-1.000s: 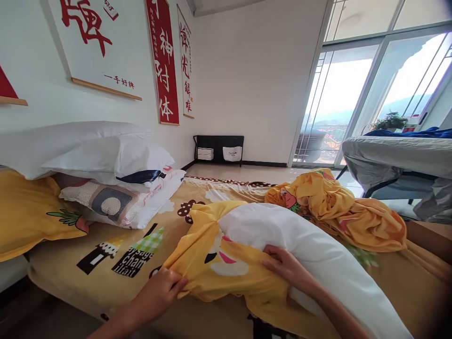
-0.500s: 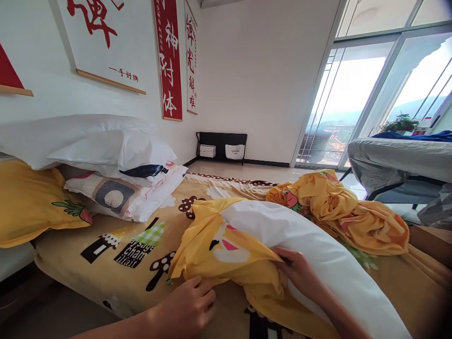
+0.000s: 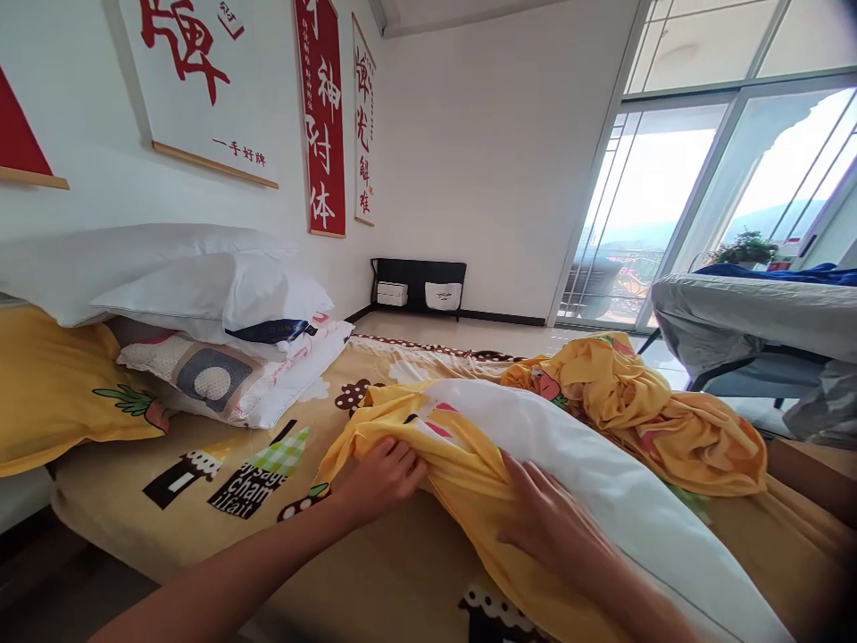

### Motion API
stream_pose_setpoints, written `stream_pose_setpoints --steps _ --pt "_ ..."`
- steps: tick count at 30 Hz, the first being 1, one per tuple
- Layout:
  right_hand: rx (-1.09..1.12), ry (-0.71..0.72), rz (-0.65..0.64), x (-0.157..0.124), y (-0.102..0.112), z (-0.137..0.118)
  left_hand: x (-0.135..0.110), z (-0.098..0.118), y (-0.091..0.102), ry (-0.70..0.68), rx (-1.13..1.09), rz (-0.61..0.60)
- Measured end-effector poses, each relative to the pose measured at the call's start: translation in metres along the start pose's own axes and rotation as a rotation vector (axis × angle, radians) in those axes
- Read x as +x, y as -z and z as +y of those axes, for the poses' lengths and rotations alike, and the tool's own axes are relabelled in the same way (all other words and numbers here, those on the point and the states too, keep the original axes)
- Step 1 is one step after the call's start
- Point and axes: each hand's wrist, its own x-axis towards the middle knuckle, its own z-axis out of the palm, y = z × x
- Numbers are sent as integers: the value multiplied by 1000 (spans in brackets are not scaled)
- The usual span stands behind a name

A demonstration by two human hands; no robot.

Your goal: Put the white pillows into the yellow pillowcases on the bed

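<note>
And there was the left hand (image 3: 383, 475), fingers (image 3: 400, 457) curled tight round a bunched edge of the yellow pillowcase (image 3: 461, 469), gripping the cloth near its left end. The right hand (image 3: 550, 525) lay flat just beside it, fingers (image 3: 519, 473) spread and fairly straight, closed on nothing, pressing down where the yellow cloth met the white pillow (image 3: 603, 487). That hand was a little blurred, so whether the palm sat more on cloth or on pillow could not be told.

The pillow lay long and slanting across the bed (image 3: 120, 522), its far end tucked partly inside the pillowcase, its near end running bare and white towards the lower right corner. The pillowcase wrapped the left side of it, wrinkled, with a cartoon print peeping out near the top fold.

Just behind the pillow, a crumpled yellow sheet (image 3: 643, 411) sat in a heap on the bed. Over on the left, a stack of pillows (image 3: 201, 295) leaned against the wall, white ones on top of a patterned one, with a yellow cushion (image 3: 54, 393) beside them. Red scrolls (image 3: 321, 116) hung above. At the far wall stood a low black rack (image 3: 419, 284), and off to the right, a grey covered cot (image 3: 756, 313) by the big window (image 3: 643, 196).
</note>
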Motion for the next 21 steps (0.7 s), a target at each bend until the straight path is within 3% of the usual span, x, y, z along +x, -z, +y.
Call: stream_pose_setpoints --steps 3,6,12,18,21 --pt "-357 127 182 -10 -6 11 4 3 0 17 -17 25" --pt "-472 142 294 -7 -12 24 5 4 1 -30 -84 24" --pt "-280 171 238 14 -32 22 14 8 -2 -189 -198 123" --pt "24 119 137 35 -45 -10 57 38 -11 -253 -246 325" --pt "177 57 74 43 -44 -8 69 47 -17 -261 -239 347"
